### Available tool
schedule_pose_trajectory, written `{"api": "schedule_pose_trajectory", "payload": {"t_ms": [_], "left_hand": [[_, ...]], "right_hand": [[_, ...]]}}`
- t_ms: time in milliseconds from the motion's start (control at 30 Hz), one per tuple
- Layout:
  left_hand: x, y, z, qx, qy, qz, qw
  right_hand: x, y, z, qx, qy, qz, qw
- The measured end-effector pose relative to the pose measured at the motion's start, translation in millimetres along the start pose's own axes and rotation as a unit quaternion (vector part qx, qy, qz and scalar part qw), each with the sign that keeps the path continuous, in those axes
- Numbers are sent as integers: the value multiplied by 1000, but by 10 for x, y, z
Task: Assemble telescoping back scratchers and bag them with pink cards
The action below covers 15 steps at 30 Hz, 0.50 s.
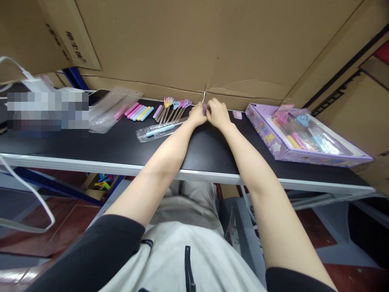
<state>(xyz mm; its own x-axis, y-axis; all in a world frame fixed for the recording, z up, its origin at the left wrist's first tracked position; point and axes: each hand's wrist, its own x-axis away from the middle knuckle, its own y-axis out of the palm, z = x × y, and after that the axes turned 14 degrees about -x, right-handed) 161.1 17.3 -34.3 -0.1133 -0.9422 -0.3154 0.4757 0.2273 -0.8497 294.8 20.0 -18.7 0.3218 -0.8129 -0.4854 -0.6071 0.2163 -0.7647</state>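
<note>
At the back of the black table, my left hand (198, 115) and my right hand (218, 112) meet with bent, closed fingers. Between their fingertips shows a small pink-purple piece (205, 108), mostly hidden; it resembles a card. A clear plastic bag (141, 135) runs toward my left wrist, a light-blue handle (160, 130) inside it. Left of my hands lie several claw-headed back scratchers (176, 106) with metal rods. Beyond them is a row of pink, purple, blue and yellow handles (138, 111). Just right of my right hand is a small pink-purple card (237, 115).
An open purple display box (270, 142) holding bagged back scratchers stands on the right. Clear plastic bags (105, 113) lie at the left, near a white cable (45, 194). Cardboard walls (170, 48) enclose the table's back. A metal edge (209, 175) borders the front.
</note>
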Motion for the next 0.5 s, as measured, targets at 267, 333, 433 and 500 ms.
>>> {"api": "schedule_pose_trajectory", "payload": {"t_ms": [267, 333, 433, 500], "left_hand": [[55, -82, 40, 45, -30, -4, 999], [46, -72, 37, 52, -34, -6, 998], [29, -51, 25, 53, -32, -12, 998], [26, -44, 24, 55, -22, -15, 998]], "right_hand": [[-79, -72, -29, -150, 129, 74, 978], [-79, -74, -10, -167, 163, 62, 970], [-69, -54, 19, -192, 199, 55, 959], [-68, -46, 35, -209, 214, 61, 952]]}}
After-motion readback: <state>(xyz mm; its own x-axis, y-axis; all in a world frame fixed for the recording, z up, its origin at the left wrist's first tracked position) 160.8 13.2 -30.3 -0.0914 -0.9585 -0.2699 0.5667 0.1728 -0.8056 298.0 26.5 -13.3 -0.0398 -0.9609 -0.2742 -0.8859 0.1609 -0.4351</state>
